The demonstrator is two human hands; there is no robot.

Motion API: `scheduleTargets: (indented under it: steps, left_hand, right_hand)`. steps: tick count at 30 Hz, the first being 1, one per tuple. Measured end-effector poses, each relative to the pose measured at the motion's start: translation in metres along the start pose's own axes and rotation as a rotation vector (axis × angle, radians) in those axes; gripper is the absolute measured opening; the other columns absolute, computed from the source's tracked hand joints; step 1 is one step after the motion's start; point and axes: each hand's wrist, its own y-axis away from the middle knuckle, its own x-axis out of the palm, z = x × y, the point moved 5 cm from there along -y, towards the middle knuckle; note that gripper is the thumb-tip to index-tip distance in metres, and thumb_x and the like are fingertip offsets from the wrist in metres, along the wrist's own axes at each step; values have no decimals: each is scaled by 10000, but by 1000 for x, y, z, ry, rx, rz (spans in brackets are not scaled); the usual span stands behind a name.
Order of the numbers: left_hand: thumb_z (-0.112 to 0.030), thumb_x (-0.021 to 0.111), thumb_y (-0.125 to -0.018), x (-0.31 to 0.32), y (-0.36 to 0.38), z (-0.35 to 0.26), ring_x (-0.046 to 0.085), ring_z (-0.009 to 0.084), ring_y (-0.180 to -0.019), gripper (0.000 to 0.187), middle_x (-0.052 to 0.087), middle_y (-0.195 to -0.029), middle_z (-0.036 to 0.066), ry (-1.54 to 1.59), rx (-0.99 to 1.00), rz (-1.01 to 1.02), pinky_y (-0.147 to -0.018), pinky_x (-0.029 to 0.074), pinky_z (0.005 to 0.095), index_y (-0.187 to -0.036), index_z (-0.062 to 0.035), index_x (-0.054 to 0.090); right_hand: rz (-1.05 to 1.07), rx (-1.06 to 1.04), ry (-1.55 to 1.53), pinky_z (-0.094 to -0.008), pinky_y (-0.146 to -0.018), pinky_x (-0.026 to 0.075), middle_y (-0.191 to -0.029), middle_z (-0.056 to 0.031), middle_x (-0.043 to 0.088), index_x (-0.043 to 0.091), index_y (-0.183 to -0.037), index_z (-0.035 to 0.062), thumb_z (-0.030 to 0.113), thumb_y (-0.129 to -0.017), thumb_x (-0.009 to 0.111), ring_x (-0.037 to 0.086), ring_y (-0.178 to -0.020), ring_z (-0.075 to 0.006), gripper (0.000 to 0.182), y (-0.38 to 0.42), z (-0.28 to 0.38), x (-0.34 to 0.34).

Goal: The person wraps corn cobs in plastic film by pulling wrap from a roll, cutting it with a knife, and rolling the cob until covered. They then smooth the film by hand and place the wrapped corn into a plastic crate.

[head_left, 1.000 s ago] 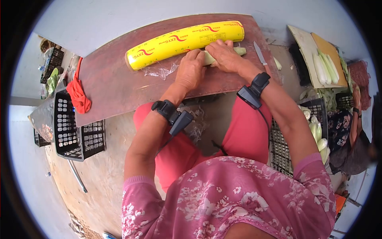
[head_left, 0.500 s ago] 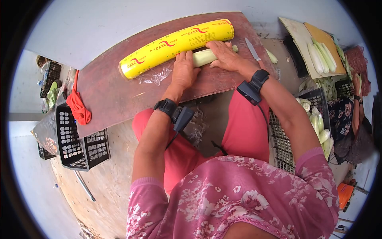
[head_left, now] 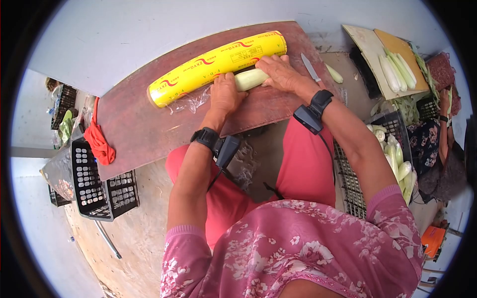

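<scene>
A pale green vegetable, which looks like an ear of corn in its husk (head_left: pixel 250 80), lies on the red-brown board just in front of a yellow roll of cling film (head_left: pixel 218 60). My left hand (head_left: pixel 227 96) is curled over its left end, with fingertips close to the roll. My right hand (head_left: pixel 280 73) wraps the right end and hides it. Crumpled clear film (head_left: pixel 191 101) sits by the roll, left of my left hand. A knife (head_left: pixel 311 67) with a light blade rests on the board to the right of my right hand.
An orange-red cloth (head_left: pixel 99 141) hangs at the board's left corner above a black crate (head_left: pixel 89 174). On the right stand a crate of pale corn (head_left: pixel 397 156) and a tilted board (head_left: pixel 365 59) bearing several ears. Another person's arm (head_left: pixel 443 124) shows at far right.
The yellow roll has turned slightly, its printing shifted. More of the vegetable's left part shows as my hands shift a little. The view has tilted slightly.
</scene>
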Motion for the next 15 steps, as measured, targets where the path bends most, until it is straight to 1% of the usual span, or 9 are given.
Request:
scheduleTargets:
  steps: [5, 8, 11, 14, 15]
  left_hand:
    - [-245, 808, -661, -3, 9, 0, 535, 365, -1129, 537, 584, -1167, 215, 28, 24, 30, -931, 445, 461, -1082, -15, 566]
    - [-223, 793, -659, -4, 15, 0, 544, 373, -1114, 501, 590, -1153, 222, 48, 18, 78, -924, 447, 468, -1059, -13, 577]
    - [-218, 778, -659, -5, 28, -2, 555, 384, -1090, 478, 601, -1126, 225, 74, 49, 93, -917, 450, 476, -1042, -11, 581]
    - [-224, 768, -664, -9, 45, -10, 562, 389, -1075, 464, 609, -1100, 227, 62, 7, 128, -915, 449, 476, -1031, -10, 583]
    - [-227, 760, -670, -8, 49, -10, 564, 389, -1071, 451, 612, -1092, 226, 56, 34, 110, -908, 449, 473, -1023, -9, 584]
  right_hand:
    - [34, -54, 7, -454, -854, 315, -1109, -79, 530, 524, -1165, 86, 241, -733, 761, 499, -1036, -285, 517, 9, 7, -1]
    - [37, -63, 16, -457, -860, 316, -1096, -88, 528, 520, -1163, 79, 254, -730, 764, 500, -1036, -285, 527, 18, 13, -1]
    - [106, -41, 36, -457, -874, 315, -1089, -87, 527, 520, -1169, 81, 266, -728, 766, 503, -1038, -283, 537, 28, 21, -1]
    - [104, -56, 26, -460, -885, 316, -1091, -87, 530, 519, -1182, 83, 261, -727, 770, 507, -1044, -285, 550, 43, 31, -3]
    - [89, -72, 12, -461, -886, 317, -1091, -87, 531, 518, -1185, 83, 257, -725, 772, 508, -1050, -285, 554, 47, 32, -3]
